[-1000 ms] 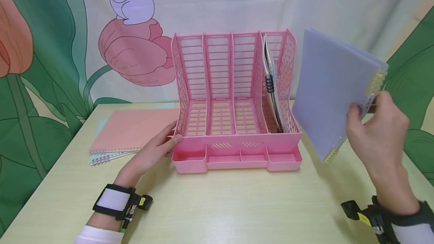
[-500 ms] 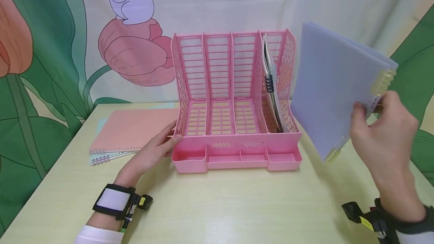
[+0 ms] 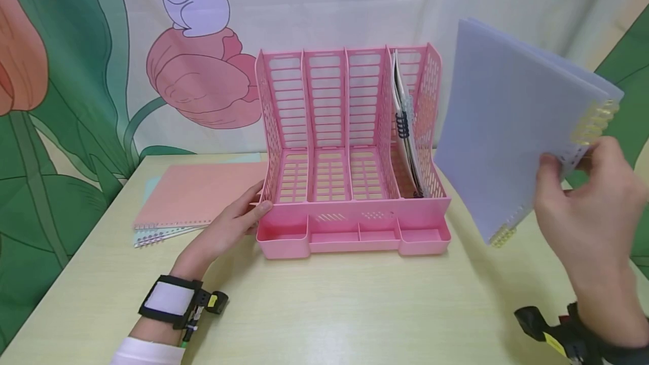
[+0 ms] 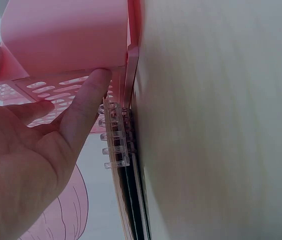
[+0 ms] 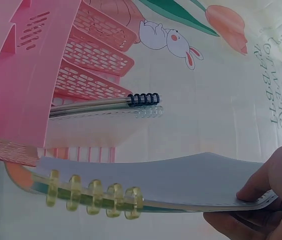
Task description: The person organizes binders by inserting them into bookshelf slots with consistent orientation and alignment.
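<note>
My left hand holds the front left corner of a pink desk file organizer. In the left wrist view, the thumb lies over its ledge and the fingers touch the side wall. Off to the right, my right hand pinches a lavender-covered notebook by its bound edge, raised beside the organizer. Yellow binding rings show at both ends of that edge. The rightmost slot contains several notebooks, one with black rings, standing upright and leaning slightly.
On the table, to the left of the organizer, lies a stack of ring-bound notebooks with a peach cover on top. Behind hangs a printed curtain. Small open trays run along the organizer's front.
My right hand has shifted to the right with the lavender notebook, whose upper corner has risen a little. My left hand and the organizer stay in place.
</note>
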The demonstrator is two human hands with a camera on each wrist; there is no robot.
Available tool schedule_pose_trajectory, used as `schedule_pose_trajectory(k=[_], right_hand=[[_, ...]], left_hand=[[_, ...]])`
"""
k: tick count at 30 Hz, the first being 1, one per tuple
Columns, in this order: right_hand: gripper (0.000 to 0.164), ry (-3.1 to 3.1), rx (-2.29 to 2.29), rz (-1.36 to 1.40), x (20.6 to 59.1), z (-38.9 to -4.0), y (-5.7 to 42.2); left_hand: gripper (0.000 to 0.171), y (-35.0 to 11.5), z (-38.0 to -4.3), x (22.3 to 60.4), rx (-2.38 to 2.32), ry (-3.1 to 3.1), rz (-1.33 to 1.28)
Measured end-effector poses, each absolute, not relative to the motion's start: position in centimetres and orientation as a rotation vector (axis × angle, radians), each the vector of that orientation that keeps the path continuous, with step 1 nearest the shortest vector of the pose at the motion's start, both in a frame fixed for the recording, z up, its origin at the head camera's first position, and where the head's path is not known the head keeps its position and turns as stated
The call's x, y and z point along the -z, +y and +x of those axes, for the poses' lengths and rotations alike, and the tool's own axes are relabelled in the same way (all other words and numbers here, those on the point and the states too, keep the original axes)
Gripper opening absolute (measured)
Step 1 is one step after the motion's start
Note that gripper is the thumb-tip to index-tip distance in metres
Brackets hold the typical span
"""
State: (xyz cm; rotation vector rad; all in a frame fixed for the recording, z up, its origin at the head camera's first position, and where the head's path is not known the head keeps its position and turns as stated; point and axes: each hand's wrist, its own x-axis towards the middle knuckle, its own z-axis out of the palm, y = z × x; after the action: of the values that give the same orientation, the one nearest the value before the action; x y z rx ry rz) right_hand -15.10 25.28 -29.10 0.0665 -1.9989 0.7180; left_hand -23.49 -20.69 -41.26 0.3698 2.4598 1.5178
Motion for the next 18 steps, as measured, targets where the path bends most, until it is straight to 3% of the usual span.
schedule_pose_trajectory(k=[18], right_hand=[[0.035, -2.048, -0.862, 0.005, 28.1, -12.8, 24.5]], left_hand=[[0.075, -20.8, -23.4, 41.2, -1.532, 2.462, 0.379]])
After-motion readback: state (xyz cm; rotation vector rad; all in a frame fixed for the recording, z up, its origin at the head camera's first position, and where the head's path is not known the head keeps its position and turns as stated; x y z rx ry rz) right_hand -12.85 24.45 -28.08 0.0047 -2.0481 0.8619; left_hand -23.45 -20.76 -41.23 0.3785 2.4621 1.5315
